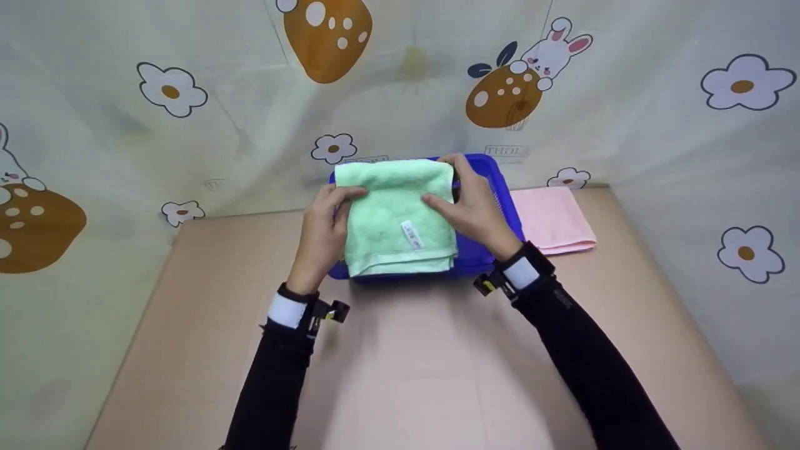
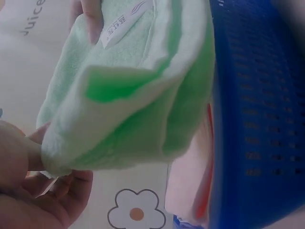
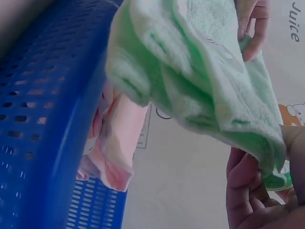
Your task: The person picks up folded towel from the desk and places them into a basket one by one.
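Note:
A folded light green towel [image 1: 397,209] with a white label [image 1: 411,235] is held up over a blue plastic basket [image 1: 508,209]. My left hand [image 1: 322,225] pinches its left side, thumb on the near face. On the opposite side my right hand [image 1: 473,203] grips the towel the same way. Loose layers hang at the towel's lower edge in the left wrist view. Past the basket's rim, a pink cloth [image 3: 123,138] shows inside the basket in the right wrist view. Much of the basket's inside is hidden behind the green towel.
A folded pink towel [image 1: 553,219] lies on the tan tabletop [image 1: 400,369], just right of the basket. A pale curtain [image 1: 237,144] printed with flowers and rabbits hangs behind and along both sides of the table.

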Available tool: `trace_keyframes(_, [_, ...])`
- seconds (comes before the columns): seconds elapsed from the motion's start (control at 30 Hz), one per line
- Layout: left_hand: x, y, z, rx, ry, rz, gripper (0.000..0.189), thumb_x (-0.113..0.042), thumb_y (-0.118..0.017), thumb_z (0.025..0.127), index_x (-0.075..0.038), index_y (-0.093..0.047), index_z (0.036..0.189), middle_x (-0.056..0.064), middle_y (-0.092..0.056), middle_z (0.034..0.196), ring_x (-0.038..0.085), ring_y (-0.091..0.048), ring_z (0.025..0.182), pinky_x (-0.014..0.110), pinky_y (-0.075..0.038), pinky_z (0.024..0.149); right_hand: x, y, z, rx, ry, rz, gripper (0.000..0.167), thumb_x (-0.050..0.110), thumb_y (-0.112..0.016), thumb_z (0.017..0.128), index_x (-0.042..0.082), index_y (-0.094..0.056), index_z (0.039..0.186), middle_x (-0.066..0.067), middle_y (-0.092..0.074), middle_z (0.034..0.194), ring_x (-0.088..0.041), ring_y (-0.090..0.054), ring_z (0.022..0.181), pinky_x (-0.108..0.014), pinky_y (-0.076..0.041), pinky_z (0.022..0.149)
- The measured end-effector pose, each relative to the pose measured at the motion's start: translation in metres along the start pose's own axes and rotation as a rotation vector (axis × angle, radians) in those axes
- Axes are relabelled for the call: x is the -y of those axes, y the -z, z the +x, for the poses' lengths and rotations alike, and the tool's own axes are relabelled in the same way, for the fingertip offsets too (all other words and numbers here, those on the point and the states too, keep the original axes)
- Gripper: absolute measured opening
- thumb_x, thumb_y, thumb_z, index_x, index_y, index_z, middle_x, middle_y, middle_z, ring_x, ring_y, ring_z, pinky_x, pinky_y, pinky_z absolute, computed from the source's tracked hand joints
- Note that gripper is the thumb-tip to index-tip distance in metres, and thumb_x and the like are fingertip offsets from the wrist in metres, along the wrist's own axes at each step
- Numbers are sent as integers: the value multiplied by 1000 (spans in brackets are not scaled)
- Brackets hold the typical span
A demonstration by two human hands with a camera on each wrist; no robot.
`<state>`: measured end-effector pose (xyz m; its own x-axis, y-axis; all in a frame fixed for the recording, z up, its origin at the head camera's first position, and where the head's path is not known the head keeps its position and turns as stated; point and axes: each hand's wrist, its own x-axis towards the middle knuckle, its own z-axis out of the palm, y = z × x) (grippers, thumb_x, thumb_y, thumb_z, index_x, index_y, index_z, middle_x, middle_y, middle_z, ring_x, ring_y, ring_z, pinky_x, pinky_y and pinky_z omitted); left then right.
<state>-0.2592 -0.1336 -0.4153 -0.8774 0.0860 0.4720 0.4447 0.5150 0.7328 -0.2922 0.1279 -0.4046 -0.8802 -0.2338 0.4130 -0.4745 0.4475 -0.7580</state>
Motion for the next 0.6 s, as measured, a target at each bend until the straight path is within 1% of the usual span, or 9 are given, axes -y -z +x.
trace_keyframes(0.1, [4,-1,8,22,64,-12,34,-2,-47,108,-7,-68,134,16,-60,130,26,-62,120,36,-54,99,-1,-3,9,22,-5,-24,50,22,-78,93,9,-52,134,-8,-69,119,-21,-65,102,-39,-54,85])
trace_keyframes(0.17, [7,-1,11,45,101,-27,37,-3,-46,108,-8,-63,141,18,-56,138,27,-60,121,37,-54,95,-2,-5,14,33,-13,-41,51,23,-77,94,10,-52,136,-8,-69,122,-21,-65,110,-41,-53,91])
trace_keyframes(0.2, [8,-1,13,64,114,-40,39,-4,-46,108,-8,-60,144,18,-54,144,27,-57,125,38,-53,93,-3,-6,16,39,-21,-50,52,24,-76,94,11,-52,138,-8,-69,123,-21,-64,112,-42,-53,93])
trace_keyframes(0.33, [11,-2,15,155,148,-47,52,-2,-49,104,-9,-44,156,19,-30,167,33,-38,150,42,-45,113,-8,-9,23,59,-73,-78,55,26,-75,95,13,-51,142,-9,-67,131,-25,-62,123,-44,-51,99])
trace_keyframes(0.37, [11,-2,15,180,152,-40,57,0,-50,103,-10,-40,158,19,-23,170,34,-30,154,43,-40,119,-10,-10,24,65,-88,-79,56,26,-75,96,13,-50,144,-9,-66,133,-25,-61,125,-45,-50,102])
trace_keyframes(0.4, [12,-3,16,205,160,-24,62,2,-50,101,-11,-36,160,19,-17,171,34,-21,158,44,-32,125,-12,-10,25,71,-104,-80,57,26,-75,96,13,-49,145,-9,-66,134,-26,-60,127,-45,-49,103])
trace_keyframes(0.43, [12,-3,16,222,166,-4,65,3,-50,100,-12,-34,161,19,-13,172,36,-17,159,46,-24,128,-15,-11,25,77,-117,-79,58,26,-74,96,14,-48,147,-10,-65,136,-26,-59,129,-45,-49,104])
trace_keyframes(0.5, [14,-4,16,244,181,22,69,7,-49,99,-13,-30,162,19,-8,173,37,-12,160,47,-18,129,-18,-12,27,93,-139,-80,62,26,-73,97,13,-44,150,-11,-61,143,-28,-56,135,-46,-47,109])
trace_keyframes(0.6, [20,-6,17,243,221,40,70,8,-48,100,-14,-27,163,18,-5,173,37,-11,160,47,-18,129,-22,-15,29,117,-164,-96,67,25,-71,99,13,-39,156,-13,-53,153,-29,-48,144,-48,-43,115])
